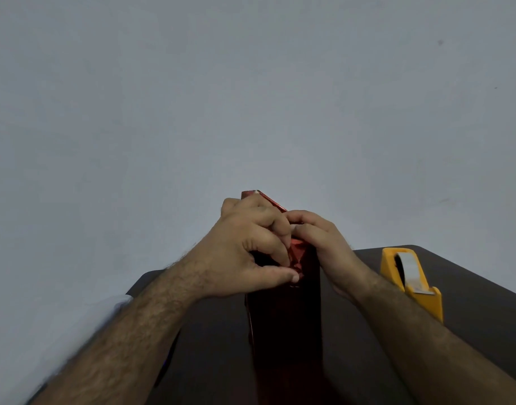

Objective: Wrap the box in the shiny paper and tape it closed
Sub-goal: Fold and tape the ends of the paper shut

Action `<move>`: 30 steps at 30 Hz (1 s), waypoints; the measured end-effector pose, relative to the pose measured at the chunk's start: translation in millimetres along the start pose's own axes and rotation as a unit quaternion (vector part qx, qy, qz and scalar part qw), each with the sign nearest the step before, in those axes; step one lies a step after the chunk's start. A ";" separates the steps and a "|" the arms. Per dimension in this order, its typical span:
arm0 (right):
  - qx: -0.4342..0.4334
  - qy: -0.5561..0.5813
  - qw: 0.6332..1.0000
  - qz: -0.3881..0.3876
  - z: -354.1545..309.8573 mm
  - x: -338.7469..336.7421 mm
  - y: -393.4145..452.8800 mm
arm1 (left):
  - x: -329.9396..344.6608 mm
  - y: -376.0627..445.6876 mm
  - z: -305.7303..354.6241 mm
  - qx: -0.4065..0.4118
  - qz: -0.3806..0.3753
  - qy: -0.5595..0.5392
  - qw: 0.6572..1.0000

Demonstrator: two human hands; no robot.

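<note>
both the left hand [245, 249] and right hand [318, 244] pinch the red shiny paper [296, 255] folded atop the upright box [283, 317], seemingly pressing tape, with a yellow tape dispenser [411, 282] beside the right wrist.

The shiny paper [283, 314] round the box is deep red, glinting brighter red at its crumpled top fold, the tape dispenser [411, 283] near the tabletop's right edge is yellow-orange with a whitish tape strip [410, 267], the tabletop [470, 287] is very dark brown, and the wall [250, 97] plain pale grey-blue.
</note>
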State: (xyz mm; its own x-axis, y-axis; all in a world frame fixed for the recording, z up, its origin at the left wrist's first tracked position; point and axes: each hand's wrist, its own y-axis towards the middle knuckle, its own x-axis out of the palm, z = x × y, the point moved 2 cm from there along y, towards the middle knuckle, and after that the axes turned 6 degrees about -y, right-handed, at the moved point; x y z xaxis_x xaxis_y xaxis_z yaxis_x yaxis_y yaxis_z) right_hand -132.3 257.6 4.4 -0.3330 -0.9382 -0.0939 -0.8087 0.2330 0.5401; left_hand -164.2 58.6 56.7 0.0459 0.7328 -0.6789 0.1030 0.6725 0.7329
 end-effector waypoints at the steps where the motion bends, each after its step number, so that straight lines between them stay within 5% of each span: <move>1: -0.004 -0.002 1.000 -0.001 -1.2 0.4 -0.9 | 0.3 -0.5 -0.9 0.000 -0.017 0.003 1.000; 5: -0.013 -0.003 1.000 -0.009 -2.3 1.9 -0.5 | -2.9 -2.7 -4.8 -0.006 -0.008 -0.050 0.999; 11: -0.012 -0.008 1.000 -0.023 -2.6 3.5 -1.3 | -10.3 -5.4 -25.9 -0.192 0.240 -0.145 0.940; 15: -0.027 0.006 0.999 -0.029 -0.3 3.8 -2.1 | -3.6 -1.0 -31.2 -0.283 0.193 -0.215 0.915; 23: -0.096 0.004 0.995 -0.040 -1.3 7.8 -3.7 | 6.8 1.6 -28.2 -0.232 0.003 -0.128 0.964; 30: -0.216 -0.135 0.964 0.080 4.7 6.6 -13.1 | 11.5 -3.2 -40.9 -0.225 0.035 -0.106 0.968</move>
State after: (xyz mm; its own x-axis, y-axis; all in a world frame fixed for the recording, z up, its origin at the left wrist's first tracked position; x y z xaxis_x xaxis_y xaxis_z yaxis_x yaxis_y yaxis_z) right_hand -126.3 249.6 -7.3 -0.5973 -0.7853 -0.1629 -0.4790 0.1864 0.8578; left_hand -204.6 69.1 48.4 0.2450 0.7727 -0.5856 -0.3493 0.6338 0.6901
